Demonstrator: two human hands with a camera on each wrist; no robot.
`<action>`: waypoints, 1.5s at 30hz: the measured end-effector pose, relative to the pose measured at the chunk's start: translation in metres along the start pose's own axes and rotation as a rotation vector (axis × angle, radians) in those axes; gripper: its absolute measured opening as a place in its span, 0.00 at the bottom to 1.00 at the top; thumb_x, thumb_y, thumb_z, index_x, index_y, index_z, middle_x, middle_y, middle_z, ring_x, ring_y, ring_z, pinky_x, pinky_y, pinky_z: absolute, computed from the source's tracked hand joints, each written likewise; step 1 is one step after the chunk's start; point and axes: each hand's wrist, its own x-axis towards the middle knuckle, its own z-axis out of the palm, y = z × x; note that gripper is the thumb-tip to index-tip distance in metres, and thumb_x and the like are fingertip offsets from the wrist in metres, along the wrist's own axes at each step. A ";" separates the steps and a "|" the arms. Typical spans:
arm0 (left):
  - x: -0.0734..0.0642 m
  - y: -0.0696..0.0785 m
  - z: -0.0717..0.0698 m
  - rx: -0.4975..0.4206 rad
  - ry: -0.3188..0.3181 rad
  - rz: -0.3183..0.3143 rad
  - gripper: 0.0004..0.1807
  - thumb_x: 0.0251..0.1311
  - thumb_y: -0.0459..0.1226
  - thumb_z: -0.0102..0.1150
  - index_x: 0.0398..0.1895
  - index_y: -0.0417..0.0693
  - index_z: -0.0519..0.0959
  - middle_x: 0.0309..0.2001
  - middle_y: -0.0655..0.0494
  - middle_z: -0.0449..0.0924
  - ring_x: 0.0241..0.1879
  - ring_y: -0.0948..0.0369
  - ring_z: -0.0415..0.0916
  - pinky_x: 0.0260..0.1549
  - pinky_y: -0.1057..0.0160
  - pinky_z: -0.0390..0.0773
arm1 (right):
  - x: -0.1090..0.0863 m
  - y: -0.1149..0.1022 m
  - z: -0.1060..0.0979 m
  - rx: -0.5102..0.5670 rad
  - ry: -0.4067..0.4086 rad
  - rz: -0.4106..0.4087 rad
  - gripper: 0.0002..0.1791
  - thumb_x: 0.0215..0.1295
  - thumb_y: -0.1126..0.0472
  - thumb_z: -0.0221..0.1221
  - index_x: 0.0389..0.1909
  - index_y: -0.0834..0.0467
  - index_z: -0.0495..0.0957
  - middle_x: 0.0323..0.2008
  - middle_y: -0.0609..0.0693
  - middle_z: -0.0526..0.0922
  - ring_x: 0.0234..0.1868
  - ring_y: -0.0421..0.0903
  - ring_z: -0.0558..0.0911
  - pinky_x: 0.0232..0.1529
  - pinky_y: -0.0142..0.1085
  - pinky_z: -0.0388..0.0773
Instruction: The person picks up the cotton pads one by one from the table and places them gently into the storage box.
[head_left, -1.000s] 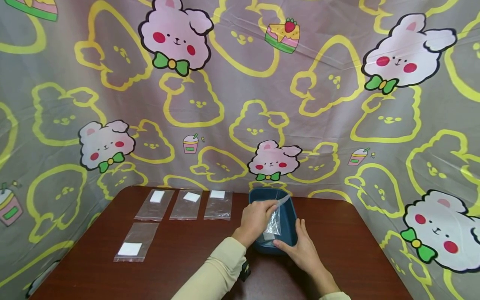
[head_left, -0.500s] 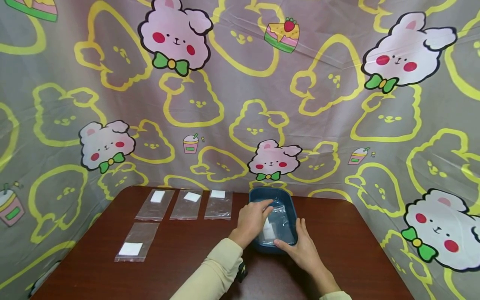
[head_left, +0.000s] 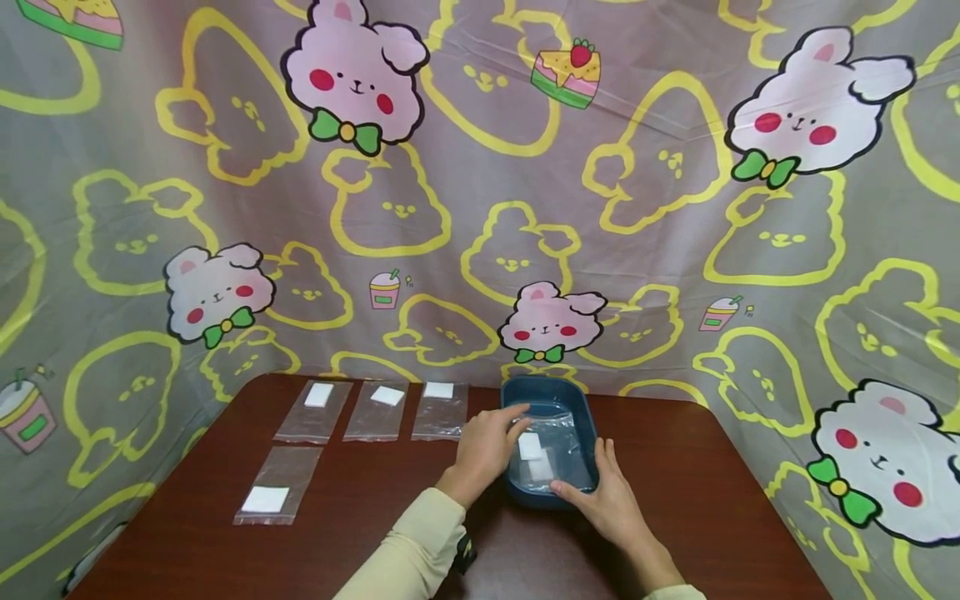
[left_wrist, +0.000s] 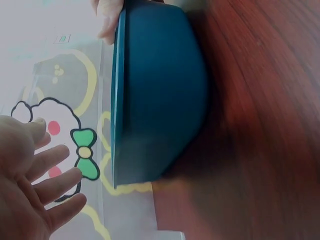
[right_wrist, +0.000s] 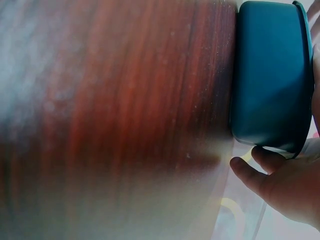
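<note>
A dark blue plastic box (head_left: 551, 500) stands on the table, its inside facing up. In it lie clear zip bags (head_left: 567, 450) with white squares (head_left: 529, 447); how many bags is hard to tell. My left hand (head_left: 486, 446) hovers at the box's left rim, holding nothing; in the left wrist view its fingers (left_wrist: 59, 186) are spread, apart from the box. My right hand (head_left: 607, 500) grips the box at its near right corner, thumb over the rim and fingers along the outer right side. In the right wrist view, fingertips (right_wrist: 245, 170) show past the box's end.
Three clear zip bags, each with a white piece, lie in a row at the back left: a left one (head_left: 311, 417), a middle one (head_left: 375, 421) and a right one (head_left: 440, 415). Another bag (head_left: 281, 479) lies nearer. A patterned curtain (head_left: 420, 208) surrounds the brown table (head_left: 375, 483).
My left hand has let go of a zip bag, which now lies flat in the box, and has drawn back left. The right hand has stayed on the box.
</note>
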 end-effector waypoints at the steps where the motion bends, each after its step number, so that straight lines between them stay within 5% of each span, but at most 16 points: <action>1: -0.002 -0.002 -0.001 -0.009 0.005 -0.002 0.19 0.71 0.48 0.58 0.61 0.58 0.82 0.52 0.56 0.86 0.46 0.57 0.85 0.42 0.54 0.83 | 0.000 0.000 0.000 0.001 -0.001 0.003 0.66 0.56 0.38 0.71 0.76 0.74 0.43 0.76 0.73 0.38 0.75 0.70 0.48 0.70 0.62 0.52; 11: -0.028 -0.039 -0.015 -0.028 0.124 -0.003 0.17 0.67 0.44 0.63 0.58 0.54 0.84 0.43 0.53 0.88 0.38 0.55 0.85 0.31 0.54 0.81 | -0.002 0.002 -0.001 0.003 0.004 0.001 0.66 0.56 0.37 0.71 0.77 0.73 0.43 0.77 0.72 0.37 0.76 0.69 0.47 0.70 0.61 0.52; 21: -0.054 -0.077 -0.032 0.016 0.148 -0.109 0.16 0.65 0.44 0.65 0.56 0.58 0.85 0.45 0.52 0.88 0.33 0.54 0.85 0.24 0.57 0.77 | -0.002 0.004 -0.001 -0.003 0.007 0.006 0.66 0.56 0.38 0.71 0.77 0.73 0.43 0.77 0.72 0.38 0.76 0.69 0.47 0.70 0.61 0.52; 25: -0.061 -0.094 -0.045 0.017 0.148 -0.156 0.17 0.66 0.43 0.66 0.57 0.57 0.85 0.32 0.50 0.87 0.19 0.57 0.75 0.19 0.58 0.71 | -0.003 0.003 -0.001 -0.003 0.002 0.010 0.66 0.56 0.37 0.70 0.77 0.72 0.42 0.77 0.72 0.37 0.75 0.69 0.47 0.70 0.62 0.52; 34: -0.083 -0.134 -0.075 0.017 0.179 -0.288 0.19 0.67 0.42 0.65 0.60 0.53 0.83 0.16 0.57 0.74 0.14 0.64 0.53 0.18 0.59 0.61 | -0.002 0.002 -0.002 -0.002 -0.008 0.003 0.67 0.56 0.37 0.70 0.77 0.72 0.41 0.77 0.71 0.36 0.75 0.70 0.47 0.69 0.63 0.53; 36: -0.087 -0.141 -0.081 0.031 0.190 -0.303 0.19 0.66 0.42 0.65 0.59 0.53 0.83 0.12 0.58 0.68 0.15 0.62 0.57 0.19 0.57 0.63 | -0.002 0.002 -0.002 -0.001 -0.012 0.005 0.67 0.56 0.37 0.70 0.77 0.72 0.41 0.77 0.71 0.36 0.75 0.70 0.47 0.69 0.63 0.52; 40: -0.093 -0.153 -0.090 0.056 0.219 -0.325 0.18 0.66 0.41 0.66 0.58 0.53 0.84 0.18 0.48 0.78 0.20 0.53 0.72 0.24 0.50 0.71 | -0.003 0.001 -0.001 0.000 -0.015 0.009 0.67 0.56 0.37 0.70 0.77 0.71 0.41 0.77 0.71 0.36 0.75 0.70 0.47 0.69 0.63 0.52; 45: -0.103 -0.169 -0.103 0.080 0.220 -0.361 0.18 0.68 0.42 0.64 0.59 0.50 0.83 0.16 0.51 0.77 0.21 0.53 0.73 0.26 0.47 0.73 | -0.002 0.001 -0.001 -0.003 -0.011 0.003 0.66 0.56 0.37 0.70 0.77 0.72 0.41 0.77 0.71 0.36 0.75 0.70 0.47 0.69 0.63 0.53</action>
